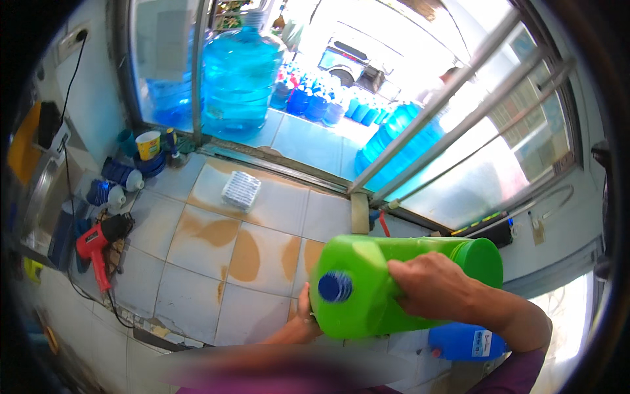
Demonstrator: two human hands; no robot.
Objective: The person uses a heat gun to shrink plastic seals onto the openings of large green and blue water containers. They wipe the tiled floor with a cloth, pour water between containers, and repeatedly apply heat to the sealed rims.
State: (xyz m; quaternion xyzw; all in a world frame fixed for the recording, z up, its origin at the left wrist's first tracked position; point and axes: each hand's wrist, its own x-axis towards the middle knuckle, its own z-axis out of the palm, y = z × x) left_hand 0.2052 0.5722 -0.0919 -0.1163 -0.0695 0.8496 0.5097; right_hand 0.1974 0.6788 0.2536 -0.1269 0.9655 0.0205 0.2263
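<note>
A bright green plastic jug (pixel 357 315) lies tilted on its side above the counter, its dark blue screw cap (pixel 335 287) turned toward me. At its right end shows a round green lid (pixel 482 262). My right hand (pixel 430 285) is closed around the jug's handle from above. Low on the jug's left side, my left hand (pixel 304 322) holds it, with some fingers hidden behind the plastic. Just below the jug, a blue container (pixel 469 342) with a white label rests near my right forearm.
The tiled counter (pixel 252 308) has brown stains. A white wrapped pack (pixel 241 190) sits farther back. On the left are a red heat gun (pixel 97 253) with a cord, blue bottles (pixel 105 192) and a yellow tub (pixel 149 144). Behind the metal-framed opening stand large blue water jugs (pixel 239 85).
</note>
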